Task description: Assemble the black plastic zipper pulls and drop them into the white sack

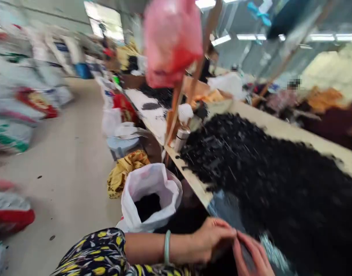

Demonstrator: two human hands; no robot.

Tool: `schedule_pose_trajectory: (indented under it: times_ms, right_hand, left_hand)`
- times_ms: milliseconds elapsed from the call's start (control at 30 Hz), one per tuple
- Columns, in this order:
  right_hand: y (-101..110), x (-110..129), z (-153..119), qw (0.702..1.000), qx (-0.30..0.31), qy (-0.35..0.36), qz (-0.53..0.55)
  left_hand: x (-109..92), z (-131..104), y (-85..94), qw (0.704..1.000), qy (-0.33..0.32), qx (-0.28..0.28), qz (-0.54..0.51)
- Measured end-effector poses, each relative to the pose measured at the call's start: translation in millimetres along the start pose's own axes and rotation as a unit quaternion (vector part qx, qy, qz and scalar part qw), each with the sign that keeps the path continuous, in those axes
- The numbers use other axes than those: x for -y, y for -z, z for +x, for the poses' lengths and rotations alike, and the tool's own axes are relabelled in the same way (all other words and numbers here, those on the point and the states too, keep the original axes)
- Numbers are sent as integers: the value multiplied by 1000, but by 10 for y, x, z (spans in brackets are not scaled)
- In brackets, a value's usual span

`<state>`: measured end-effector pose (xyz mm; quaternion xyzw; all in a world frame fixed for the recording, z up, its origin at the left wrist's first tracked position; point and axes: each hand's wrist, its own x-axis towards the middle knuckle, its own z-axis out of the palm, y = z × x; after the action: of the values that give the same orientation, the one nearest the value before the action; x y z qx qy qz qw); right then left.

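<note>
At the table's near edge, my left hand (pixel 212 237) is closed, thumb and fingertips pinched together. It wears a pale green bangle (pixel 167 247) below a patterned sleeve (pixel 92 253). My right hand (pixel 252 253) meets it fingertip to fingertip, its fingers drawn together in a pinch. Whatever lies between the fingers is too small and blurred to make out. Just beyond both hands spreads a large heap of small black pieces (pixel 250 165). Bluish-grey cloth or plastic (pixel 226 207) lies at the heap's near edge.
An open white sack (pixel 129 199) with black contents stands left of the table (pixel 190 180). Near it are a crumpled yellow bag (pixel 125 172) and a blue-grey stool (pixel 122 143). A steel flask (pixel 181 138) stands beside wooden posts; a pink bag (pixel 172 42) hangs above. Full sacks (pixel 11 92) line the left.
</note>
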<state>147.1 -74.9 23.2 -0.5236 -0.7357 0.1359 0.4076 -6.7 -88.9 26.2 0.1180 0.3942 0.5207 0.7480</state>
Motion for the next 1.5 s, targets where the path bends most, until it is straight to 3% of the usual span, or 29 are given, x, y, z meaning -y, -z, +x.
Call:
schedule_pose_trajectory:
  times_ms: [67,167,300,433,533,600,667,733,767,833,900,933,967,1033,1200,1267,1367,1500]
  right_hand:
    - [62,-37,-183,1000,-15,12,-4]
    - [79,-73,-225,997,-30,58,-32]
    - [61,-183,-158,997,-27,32,-70]
    - [62,-308,-113,998,-13,15,-52]
    - [79,-396,-41,1000,2,1,-8]
    - [91,-454,9,1000,10,-10,12]
    - [93,-511,42,999,19,-20,16]
    - [79,-557,53,999,29,-27,23]
    - [67,-573,51,999,34,-27,28]
    - [34,-590,43,998,38,-26,39]
    - [2,-593,32,998,40,-24,49]
    - [-11,-593,27,997,41,-25,55]
    - [-22,-592,22,997,44,-26,61]
    - [-38,-591,14,996,50,-29,72]
    - [-57,-571,30,992,56,-39,102]
    - [-44,-554,53,989,49,-52,131]
    - [20,-545,73,984,27,-70,161]
    - [153,-587,24,993,19,-66,97]
  left_hand:
    - [74,-7,-35,999,9,24,23]
    - [76,85,-88,999,4,30,45]
    - [129,240,-154,996,20,8,82]
    - [220,322,-195,993,37,26,107]
    - [140,388,-150,974,-10,50,223]
    - [-44,463,-68,912,-146,33,381]
    - [-307,565,38,775,-325,-16,541]
    - [-577,676,131,630,-410,-79,655]
    - [-687,724,165,568,-418,-102,701]
    - [-822,789,200,472,-395,-117,780]
    - [-849,817,204,412,-349,-100,836]
    - [-836,822,200,397,-328,-90,852]
    - [-818,827,196,391,-314,-84,861]
    - [-791,840,185,407,-306,-86,857]
    - [-859,851,87,499,-343,-100,789]
    - [-858,806,23,519,-373,-87,764]
    - [-711,704,-35,525,-395,-30,753]
    - [-353,604,-3,525,-310,85,788]
